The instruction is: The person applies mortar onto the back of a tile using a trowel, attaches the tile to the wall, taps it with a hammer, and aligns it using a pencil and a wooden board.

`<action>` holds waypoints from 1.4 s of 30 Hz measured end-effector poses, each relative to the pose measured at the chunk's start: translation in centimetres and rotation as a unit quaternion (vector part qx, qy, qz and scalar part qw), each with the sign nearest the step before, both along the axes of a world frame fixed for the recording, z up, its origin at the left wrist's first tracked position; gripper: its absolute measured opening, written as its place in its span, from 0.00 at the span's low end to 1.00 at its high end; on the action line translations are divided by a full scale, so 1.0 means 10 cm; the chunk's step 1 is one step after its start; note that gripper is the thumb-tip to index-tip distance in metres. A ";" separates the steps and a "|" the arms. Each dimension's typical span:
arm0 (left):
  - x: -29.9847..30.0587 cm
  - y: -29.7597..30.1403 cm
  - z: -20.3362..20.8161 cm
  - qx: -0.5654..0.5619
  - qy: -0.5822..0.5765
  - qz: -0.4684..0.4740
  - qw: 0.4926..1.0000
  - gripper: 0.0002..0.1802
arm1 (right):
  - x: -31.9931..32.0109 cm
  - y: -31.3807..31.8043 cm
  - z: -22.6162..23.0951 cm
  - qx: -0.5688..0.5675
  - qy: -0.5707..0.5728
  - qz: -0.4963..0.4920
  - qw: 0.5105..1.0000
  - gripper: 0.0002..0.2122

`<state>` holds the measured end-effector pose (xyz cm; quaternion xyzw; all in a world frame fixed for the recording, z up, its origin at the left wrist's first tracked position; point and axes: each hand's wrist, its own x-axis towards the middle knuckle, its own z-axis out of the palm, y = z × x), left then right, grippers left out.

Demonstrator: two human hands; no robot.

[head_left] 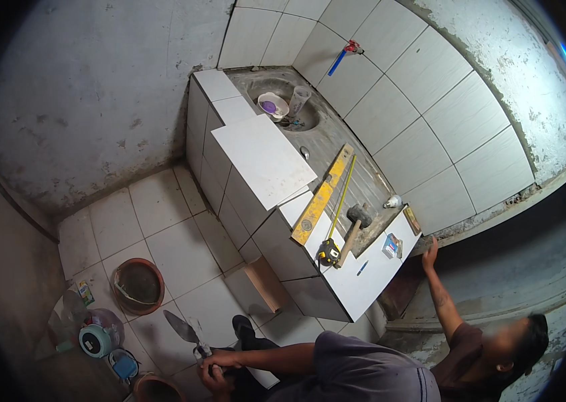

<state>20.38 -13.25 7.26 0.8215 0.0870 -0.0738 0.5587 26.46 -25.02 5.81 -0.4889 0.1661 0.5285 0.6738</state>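
A pointed trowel (180, 327) sticks out from my two hands, its blade tilted up to the left above the tiled floor. My right hand (225, 359) is closed at the handle end of the trowel. Just below and against it is my left hand (213, 382), its fingers curled in; what they grip is partly hidden. Left of the blade stands a round brown bucket (137, 287) with dark contents. One dark shoe (243, 328) shows beside my right forearm.
A tiled counter holds a loose white tile (263, 158), yellow spirit level (323, 194), tape measure (328, 252) and rubber mallet (359, 216). The sink (310, 107) contains a bowl. A box-like tiled piece (256, 285) stands below. At right, another person's hand (430, 254) reaches the counter end.
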 end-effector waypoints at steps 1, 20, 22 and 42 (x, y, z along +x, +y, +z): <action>0.01 -0.02 0.01 0.013 -0.001 -0.010 1.000 0.19 | -0.01 -0.01 -0.03 0.007 -0.001 0.003 1.000 0.19; -0.08 0.46 -0.20 0.010 0.074 -0.008 0.997 0.34 | 0.10 0.28 -0.69 0.072 0.281 -0.030 0.956 0.17; 0.02 0.79 -0.64 -0.007 0.103 0.031 0.994 0.28 | 0.16 0.39 -0.89 0.068 0.268 -0.055 0.959 0.16; -0.17 3.56 -4.02 0.353 0.327 0.306 0.822 0.37 | 3.20 2.29 -2.54 -0.083 -0.097 -0.038 0.991 0.26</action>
